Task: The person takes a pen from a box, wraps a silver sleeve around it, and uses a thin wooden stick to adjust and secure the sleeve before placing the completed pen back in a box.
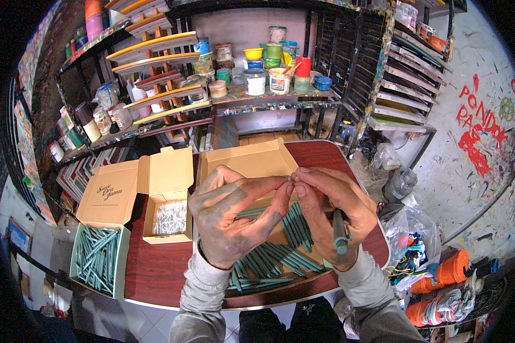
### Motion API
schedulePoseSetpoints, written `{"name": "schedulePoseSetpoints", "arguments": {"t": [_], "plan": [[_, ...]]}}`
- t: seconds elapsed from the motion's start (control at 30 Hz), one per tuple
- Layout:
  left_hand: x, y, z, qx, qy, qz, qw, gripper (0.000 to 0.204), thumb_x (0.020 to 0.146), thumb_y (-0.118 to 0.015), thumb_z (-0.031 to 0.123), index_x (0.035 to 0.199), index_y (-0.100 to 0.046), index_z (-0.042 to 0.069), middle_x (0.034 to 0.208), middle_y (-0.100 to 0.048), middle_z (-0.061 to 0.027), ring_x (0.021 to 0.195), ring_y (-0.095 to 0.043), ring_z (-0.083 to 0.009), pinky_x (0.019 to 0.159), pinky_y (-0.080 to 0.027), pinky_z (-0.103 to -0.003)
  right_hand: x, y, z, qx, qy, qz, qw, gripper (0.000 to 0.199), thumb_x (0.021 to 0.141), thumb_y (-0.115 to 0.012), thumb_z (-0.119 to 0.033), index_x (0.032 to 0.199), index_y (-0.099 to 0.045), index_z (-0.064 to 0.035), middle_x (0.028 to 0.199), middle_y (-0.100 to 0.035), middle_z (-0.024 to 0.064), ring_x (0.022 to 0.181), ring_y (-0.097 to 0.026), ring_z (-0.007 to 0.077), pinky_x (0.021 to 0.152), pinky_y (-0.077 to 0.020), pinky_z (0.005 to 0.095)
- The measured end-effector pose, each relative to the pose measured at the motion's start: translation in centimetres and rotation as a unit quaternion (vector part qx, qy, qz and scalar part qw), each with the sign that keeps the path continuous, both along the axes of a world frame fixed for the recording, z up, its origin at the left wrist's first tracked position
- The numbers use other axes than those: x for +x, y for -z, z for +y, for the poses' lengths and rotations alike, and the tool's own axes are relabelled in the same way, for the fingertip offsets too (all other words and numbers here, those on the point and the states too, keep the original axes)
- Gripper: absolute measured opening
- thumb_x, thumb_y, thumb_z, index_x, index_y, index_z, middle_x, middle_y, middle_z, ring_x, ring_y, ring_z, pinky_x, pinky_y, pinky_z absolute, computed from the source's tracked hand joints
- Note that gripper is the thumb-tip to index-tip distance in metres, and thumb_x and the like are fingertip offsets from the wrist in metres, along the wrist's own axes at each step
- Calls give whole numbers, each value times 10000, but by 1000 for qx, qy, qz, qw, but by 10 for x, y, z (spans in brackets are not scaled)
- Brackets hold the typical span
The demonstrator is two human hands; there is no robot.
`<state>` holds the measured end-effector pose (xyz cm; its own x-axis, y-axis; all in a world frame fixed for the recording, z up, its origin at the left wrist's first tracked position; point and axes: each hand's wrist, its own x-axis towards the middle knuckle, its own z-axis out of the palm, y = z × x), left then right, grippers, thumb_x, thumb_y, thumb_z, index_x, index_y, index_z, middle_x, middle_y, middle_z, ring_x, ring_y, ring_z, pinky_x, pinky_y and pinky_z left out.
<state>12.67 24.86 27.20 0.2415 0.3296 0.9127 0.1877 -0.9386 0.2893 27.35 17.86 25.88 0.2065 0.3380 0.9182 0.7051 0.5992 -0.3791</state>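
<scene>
The left hand [229,214] and the right hand [332,208] are meeting at chest height over the round dark-red wooden table [154,268], fingertips pressed together around a tiny pale piece [292,178] that is too small to identify. The left hand is pinching narrowly on this piece with thumb and forefinger. The right hand is doing the same at its fingertips while its lower fingers are clamping a slim teal-green pencil-like stick [340,231] against the palm, point downward, which is keeping the stick ready without occupying the pinching fingers.

Directly beneath the hands, an open tan cardboard box [252,163] is lying with its lid folded back, holding loose teal-green sticks [269,260] within easy reach. Left of it, a smaller open tan cardboard box [167,214] is containing small silvery-white parts [170,218]. At the table's left edge, a pale-green tray box [97,257] under a tan lid is holding more teal sticks in a heap. Paint pots [269,80] are standing on the shelf behind
</scene>
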Motion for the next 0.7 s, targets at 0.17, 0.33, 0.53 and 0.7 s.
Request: {"name": "schedulePoseSetpoints", "arguments": {"t": [0.17,0.33,0.53,0.7], "plan": [[-1,1,0,-1,1,-1,1000,190,663,-824,82,842,-762,83,767,-719,-11,626,-587,-157,593,-475,-284,-2,0,0,-2,0,12,1000,235,768,-748,49,999,-712,21,919,-715,158,818,-713,234,694,-572,301],[0,0,0,12,0,-5,1000,178,666,-823,85,833,-763,80,757,-715,-13,622,-588,-154,582,-473,-285,-1,1,0,-2,-4,12,1000,235,768,-745,53,999,-711,21,918,-714,159,813,-713,235,689,-573,302],[-1,1,0,9,-3,-4,1000,182,664,-827,90,835,-764,81,743,-710,-8,617,-589,-151,572,-470,-281,-1,1,0,-4,-12,13,1000,230,771,-741,58,997,-708,27,913,-712,162,815,-714,243,690,-576,305],[0,0,0,5,-3,-7,1000,175,665,-827,86,827,-764,80,736,-710,-6,612,-587,-147,570,-468,-279,-1,0,-1,2,-8,0,1000,229,769,-739,65,992,-704,32,912,-711,168,809,-715,250,686,-579,309]]}}
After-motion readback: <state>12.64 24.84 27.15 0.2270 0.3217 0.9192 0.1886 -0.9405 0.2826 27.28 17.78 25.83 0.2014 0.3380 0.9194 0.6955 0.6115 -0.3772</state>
